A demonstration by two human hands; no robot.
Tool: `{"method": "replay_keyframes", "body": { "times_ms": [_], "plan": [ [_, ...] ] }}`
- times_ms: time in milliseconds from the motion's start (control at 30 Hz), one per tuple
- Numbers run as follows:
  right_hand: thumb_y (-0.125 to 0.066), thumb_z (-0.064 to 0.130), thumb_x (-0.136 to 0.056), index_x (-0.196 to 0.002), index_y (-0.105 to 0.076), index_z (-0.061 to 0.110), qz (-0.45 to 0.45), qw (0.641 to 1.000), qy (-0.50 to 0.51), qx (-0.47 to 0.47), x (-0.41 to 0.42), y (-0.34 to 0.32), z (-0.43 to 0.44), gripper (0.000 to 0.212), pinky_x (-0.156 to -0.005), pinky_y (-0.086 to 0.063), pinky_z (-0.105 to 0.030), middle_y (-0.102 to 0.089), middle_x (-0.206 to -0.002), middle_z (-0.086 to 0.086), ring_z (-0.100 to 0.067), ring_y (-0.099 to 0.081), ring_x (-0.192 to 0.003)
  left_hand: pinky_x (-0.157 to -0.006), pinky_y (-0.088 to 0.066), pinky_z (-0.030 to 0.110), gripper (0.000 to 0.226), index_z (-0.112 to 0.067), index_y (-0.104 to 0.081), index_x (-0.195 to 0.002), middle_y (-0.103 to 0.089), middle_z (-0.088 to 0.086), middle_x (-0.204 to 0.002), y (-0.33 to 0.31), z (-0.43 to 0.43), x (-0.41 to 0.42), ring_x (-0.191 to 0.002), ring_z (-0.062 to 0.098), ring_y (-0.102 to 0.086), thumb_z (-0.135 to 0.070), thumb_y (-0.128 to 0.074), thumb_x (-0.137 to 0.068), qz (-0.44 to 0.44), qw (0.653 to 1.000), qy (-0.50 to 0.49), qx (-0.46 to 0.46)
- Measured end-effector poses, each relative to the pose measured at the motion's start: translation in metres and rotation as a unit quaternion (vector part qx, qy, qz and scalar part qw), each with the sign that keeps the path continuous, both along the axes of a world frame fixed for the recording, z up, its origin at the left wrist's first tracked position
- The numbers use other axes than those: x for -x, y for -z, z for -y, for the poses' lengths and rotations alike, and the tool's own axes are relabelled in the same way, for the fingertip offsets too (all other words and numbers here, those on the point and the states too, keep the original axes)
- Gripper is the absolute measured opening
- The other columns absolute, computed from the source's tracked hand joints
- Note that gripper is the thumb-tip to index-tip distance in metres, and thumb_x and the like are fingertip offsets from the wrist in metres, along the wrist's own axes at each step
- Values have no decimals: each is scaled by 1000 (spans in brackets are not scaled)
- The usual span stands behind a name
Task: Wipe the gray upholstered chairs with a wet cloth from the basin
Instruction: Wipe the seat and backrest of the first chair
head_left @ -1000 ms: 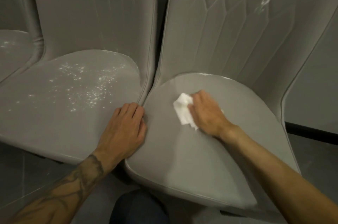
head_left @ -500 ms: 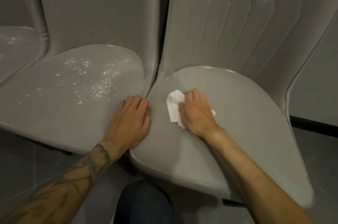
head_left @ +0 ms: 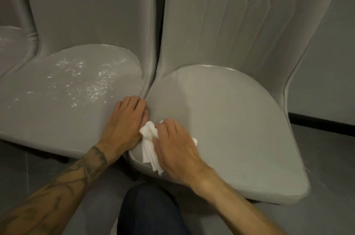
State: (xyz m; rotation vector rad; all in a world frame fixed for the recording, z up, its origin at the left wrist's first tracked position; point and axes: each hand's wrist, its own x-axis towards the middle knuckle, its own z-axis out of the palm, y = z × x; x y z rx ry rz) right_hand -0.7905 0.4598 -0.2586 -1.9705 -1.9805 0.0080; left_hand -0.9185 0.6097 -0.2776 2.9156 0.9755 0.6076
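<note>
Dragged nearer and leftward, the white cloth (head_left: 149, 144) is pressed, half hidden, under the flat right hand (head_left: 173, 146) at the right seat (head_left: 240, 129) edge, left hand (head_left: 124, 121) spread flat, empty, adjoining.

Dark gray tiled floor (head_left: 326, 158), gray wall (head_left: 326, 62) w/ black baseboard (head_left: 322, 120) (dim light)
</note>
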Motion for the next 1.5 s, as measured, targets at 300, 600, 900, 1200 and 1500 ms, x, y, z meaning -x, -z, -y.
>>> {"method": "replay_keyframes", "body": {
  "times_ms": [300,600,900,1200,1500],
  "plan": [
    [-57,17,-86,-111,-53,11,25,998,62,10,22,0,11,26,-74,-36,-36,-51,-103,-9,-26,-46,-91,-78,-41,44,21,-15,-53,-97,-54,7,-99,0,0,-1,-90,27,-48,-31,-40,-103,0,1000,-3,9],
    [-40,22,-102,-116,-53,13,7,940,341,-22,-78,1,69,21,-79,-32,-32,-51,-109,-5,-19,-42,-90,-75,-41,46,18,-15,-52,-98,-52,7,-98,0,-3,-2,-88,30,-48,-30,-41,-101,-11,1000,-18,-16],
    [-49,13,-95,-106,-59,11,-5,978,200,-51,-57,7,40,15,-78,-39,-38,-55,-100,-7,-27,-51,-87,-73,-41,43,19,-17,-50,-96,-51,6,-98,-6,-6,-5,-85,26,-47,-34,-42,-100,-20,1000,-7,-9],
    [-38,11,-97,-118,-49,-2,-8,855,518,18,-237,1,-37,27,-90,-39,-45,-50,-124,-23,-38,-48,-112,-71,-45,46,23,-17,-52,-92,-53,6,-97,-17,-23,-24,-83,30,-50,-38,-46,-99,-10,1000,-11,11],
    [-46,8,-87,-117,-50,-1,11,895,446,28,-254,13,-74,32,-86,-39,-47,-51,-120,-22,-42,-49,-106,-72,-46,50,26,-18,-55,-93,-56,7,-101,-5,-26,-27,-84,35,-54,-40,-41,-99,19,999,-15,22]
  ]
}}
